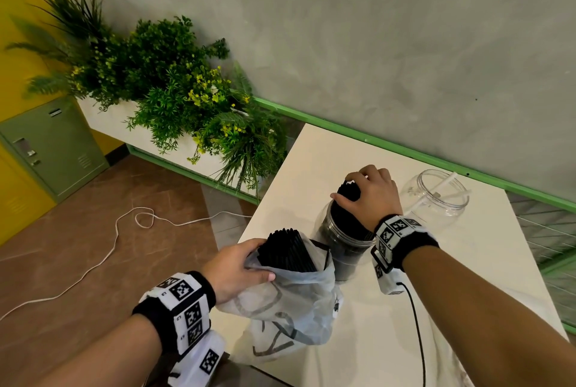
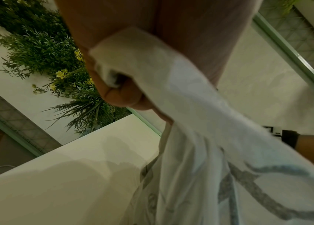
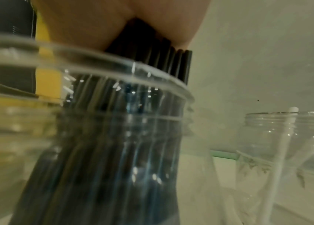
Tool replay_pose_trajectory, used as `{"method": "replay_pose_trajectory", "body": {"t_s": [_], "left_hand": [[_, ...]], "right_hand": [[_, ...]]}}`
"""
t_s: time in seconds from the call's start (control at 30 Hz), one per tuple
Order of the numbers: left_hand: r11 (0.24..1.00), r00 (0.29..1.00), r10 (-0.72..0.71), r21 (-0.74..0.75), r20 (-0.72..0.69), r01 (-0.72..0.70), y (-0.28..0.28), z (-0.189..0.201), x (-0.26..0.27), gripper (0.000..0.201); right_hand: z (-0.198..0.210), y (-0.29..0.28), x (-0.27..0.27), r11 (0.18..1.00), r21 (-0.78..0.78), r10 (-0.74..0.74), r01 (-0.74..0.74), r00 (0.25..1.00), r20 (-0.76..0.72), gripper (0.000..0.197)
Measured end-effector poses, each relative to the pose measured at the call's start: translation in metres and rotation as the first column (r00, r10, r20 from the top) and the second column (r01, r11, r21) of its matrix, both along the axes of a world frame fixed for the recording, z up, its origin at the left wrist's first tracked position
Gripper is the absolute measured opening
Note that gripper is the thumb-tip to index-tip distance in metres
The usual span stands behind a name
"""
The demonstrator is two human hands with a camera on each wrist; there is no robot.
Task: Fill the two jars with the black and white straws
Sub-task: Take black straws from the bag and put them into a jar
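Note:
A clear jar stands mid-table with a bundle of black straws upright in it. My right hand grips the top of that bundle above the jar's mouth; the right wrist view shows the black straws under my palm inside the jar. A second clear jar to the right holds a couple of white straws. My left hand grips the rim of a translucent plastic bag with more black straws sticking out of it; the bag fills the left wrist view.
The white table ends just left of the bag, over brown floor with a white cable. A planter of green plants stands behind the table's left corner. A black cable runs from my right wrist.

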State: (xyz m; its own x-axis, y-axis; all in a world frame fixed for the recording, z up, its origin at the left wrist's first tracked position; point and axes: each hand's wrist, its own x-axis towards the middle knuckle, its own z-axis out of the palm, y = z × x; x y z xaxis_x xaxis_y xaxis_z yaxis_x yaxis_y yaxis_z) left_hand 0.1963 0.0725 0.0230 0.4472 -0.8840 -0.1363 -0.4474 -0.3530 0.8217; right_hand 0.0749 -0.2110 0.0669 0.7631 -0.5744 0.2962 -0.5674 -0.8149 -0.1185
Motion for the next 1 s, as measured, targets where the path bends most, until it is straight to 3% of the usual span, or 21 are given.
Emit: {"method": "replay_pose_trajectory", "body": {"t_s": [0.13,0.23,0.33,0.53,0.8,0.93,1.0], "left_hand": [[1.000,1.000,0.003,-0.002,0.001,-0.003,0.000,-0.001,0.001,0.060],[1.000,1.000,0.006,0.005,-0.009,-0.006,0.001,0.000,0.001,0.065],[1.000,1.000,-0.004,0.006,-0.011,0.004,0.001,0.002,0.000,0.070],[1.000,1.000,0.006,0.009,-0.015,-0.006,0.001,0.001,0.000,0.064],[1.000,1.000,0.002,0.002,-0.011,-0.002,0.002,0.003,-0.001,0.057],[1.000,1.000,-0.003,-0.006,-0.017,0.003,0.002,0.002,0.000,0.058],[1.000,1.000,-0.005,-0.008,-0.029,0.004,0.003,0.001,0.000,0.058]], "right_hand": [[0.002,0.000,0.002,0.998,0.063,0.023,-0.025,0.999,0.038,0.051],[0.003,0.001,0.005,0.994,0.106,0.041,-0.040,0.999,-0.007,0.036],[0.002,0.002,0.006,0.990,0.138,0.009,-0.022,0.996,0.092,0.025],[0.010,0.000,0.015,0.990,0.140,0.021,0.003,0.986,-0.166,0.031],[0.014,0.006,0.010,0.989,0.142,-0.015,0.042,0.983,-0.183,0.032],[0.020,0.009,0.004,0.997,0.069,-0.001,0.019,0.968,-0.253,0.051],[0.028,0.024,-0.003,0.999,0.008,0.048,-0.047,0.993,-0.108,0.056]]}}
